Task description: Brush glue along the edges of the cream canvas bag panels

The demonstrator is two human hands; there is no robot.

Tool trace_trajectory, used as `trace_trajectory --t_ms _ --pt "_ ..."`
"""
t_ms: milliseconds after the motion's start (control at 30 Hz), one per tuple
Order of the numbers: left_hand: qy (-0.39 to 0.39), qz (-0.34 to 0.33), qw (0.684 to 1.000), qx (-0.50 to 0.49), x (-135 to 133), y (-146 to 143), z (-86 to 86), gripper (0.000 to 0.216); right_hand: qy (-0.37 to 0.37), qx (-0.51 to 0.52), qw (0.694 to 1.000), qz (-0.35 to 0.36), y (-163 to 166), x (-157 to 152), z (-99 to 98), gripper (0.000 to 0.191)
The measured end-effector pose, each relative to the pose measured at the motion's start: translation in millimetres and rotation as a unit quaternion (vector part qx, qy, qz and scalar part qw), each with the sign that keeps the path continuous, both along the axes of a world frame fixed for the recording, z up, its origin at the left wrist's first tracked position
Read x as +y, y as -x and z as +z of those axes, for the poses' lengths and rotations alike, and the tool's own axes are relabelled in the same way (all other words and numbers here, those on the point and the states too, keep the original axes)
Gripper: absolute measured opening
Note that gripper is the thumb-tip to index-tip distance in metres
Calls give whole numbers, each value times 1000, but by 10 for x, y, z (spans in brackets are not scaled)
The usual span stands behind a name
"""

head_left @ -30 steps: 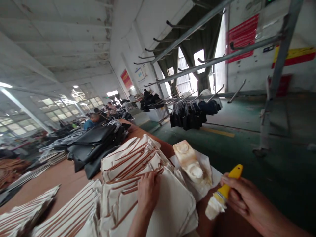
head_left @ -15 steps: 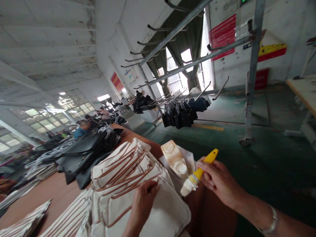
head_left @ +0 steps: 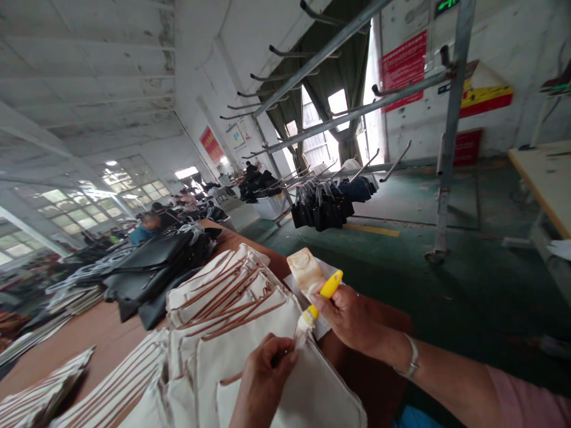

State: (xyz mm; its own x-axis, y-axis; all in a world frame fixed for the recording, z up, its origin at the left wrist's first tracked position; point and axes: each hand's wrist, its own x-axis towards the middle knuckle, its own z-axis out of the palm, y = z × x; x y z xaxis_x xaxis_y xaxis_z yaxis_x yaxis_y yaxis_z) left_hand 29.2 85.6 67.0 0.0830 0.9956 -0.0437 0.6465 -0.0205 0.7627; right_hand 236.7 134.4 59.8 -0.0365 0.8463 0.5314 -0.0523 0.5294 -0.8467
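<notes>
My right hand (head_left: 350,318) grips a yellow-handled brush (head_left: 317,303) whose pale bristles touch the top cream canvas piece (head_left: 307,386) of an overlapping stack with brown trim (head_left: 223,297). My left hand (head_left: 263,380) pinches the edge of that top piece right beside the bristles. Just behind the brush a stained white glue container (head_left: 303,268) lies on a sheet of paper at the table's edge.
The brown table (head_left: 102,327) also bears black bag pieces (head_left: 156,267) further back and more striped cream pieces (head_left: 40,395) at the left. Other people work far down the table. A metal rack (head_left: 441,178) with hanging black bags (head_left: 321,208) stands on the green floor at the right.
My right hand has brought the brush leftward and down from beside the table onto the top canvas piece. My left hand has shifted to pinch the piece's edge by the bristles.
</notes>
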Motion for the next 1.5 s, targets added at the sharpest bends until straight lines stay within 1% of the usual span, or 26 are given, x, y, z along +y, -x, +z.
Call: trace_trajectory --t_ms 100,167,267,367,467,533,600,733,800,867,933,1000,1033,1133,1200,1233,1300,1333,1433,1500 --pt "-16 14 1000 -7 -41 -22 -13 33 4 3 1000 -30 -73 -46 35 28" --pt "-19 16 1000 -3 -51 -47 -34 34 -1 0 1000 -19 -92 -107 82 27" --pt "-29 13 999 8 -69 -92 -87 36 -27 -32 999 5 -83 -163 129 26" --pt "-59 19 998 19 -127 -126 -147 40 -42 -41 998 -20 -114 -116 101 25" --pt "-91 19 995 19 -220 -145 -198 33 0 0 998 -55 -195 -19 2 24" --pt "-118 10 993 21 -279 -157 -227 25 43 19 997 -58 -226 21 -77 25" --pt "-147 -1 989 24 -324 -171 -253 20 79 19 996 -32 -220 12 -142 28" --pt "-193 -1 981 17 -364 -195 -285 18 142 4 988 66 -198 -108 -185 34" --pt "-205 7 979 14 -371 -202 -288 18 158 9 984 81 -236 -149 -169 33" --pt "-213 12 977 14 -374 -211 -283 18 152 12 986 66 -292 -142 -145 33" --pt "-213 10 977 14 -373 -223 -276 18 132 5 990 42 -328 -103 -121 34" --pt "-204 7 979 16 -364 -236 -273 18 123 -1 992 41 -318 -71 -103 34" --pt "-196 7 981 17 -358 -239 -276 17 129 -2 990 57 -298 -67 -98 34" --pt "-164 5 986 28 -331 -223 -313 14 164 5 977 137 -233 -102 -92 33" --pt "-138 12 989 49 -315 -179 -358 7 184 35 969 160 -233 -131 -97 33" --pt "-124 20 990 65 -311 -146 -382 5 192 60 967 155 -252 -139 -102 32" --pt "-95 27 989 106 -311 -64 -423 14 207 121 963 126 -326 -138 -116 30" --pt "-84 20 988 130 -317 -18 -434 16 213 150 959 108 -375 -133 -127 29" --pt "-78 -30 973 215 -351 101 -412 21 229 217 946 79 -544 -124 -184 28" --pt "-86 -54 958 267 -373 135 -332 17 236 249 937 70 -655 -128 -246 27"
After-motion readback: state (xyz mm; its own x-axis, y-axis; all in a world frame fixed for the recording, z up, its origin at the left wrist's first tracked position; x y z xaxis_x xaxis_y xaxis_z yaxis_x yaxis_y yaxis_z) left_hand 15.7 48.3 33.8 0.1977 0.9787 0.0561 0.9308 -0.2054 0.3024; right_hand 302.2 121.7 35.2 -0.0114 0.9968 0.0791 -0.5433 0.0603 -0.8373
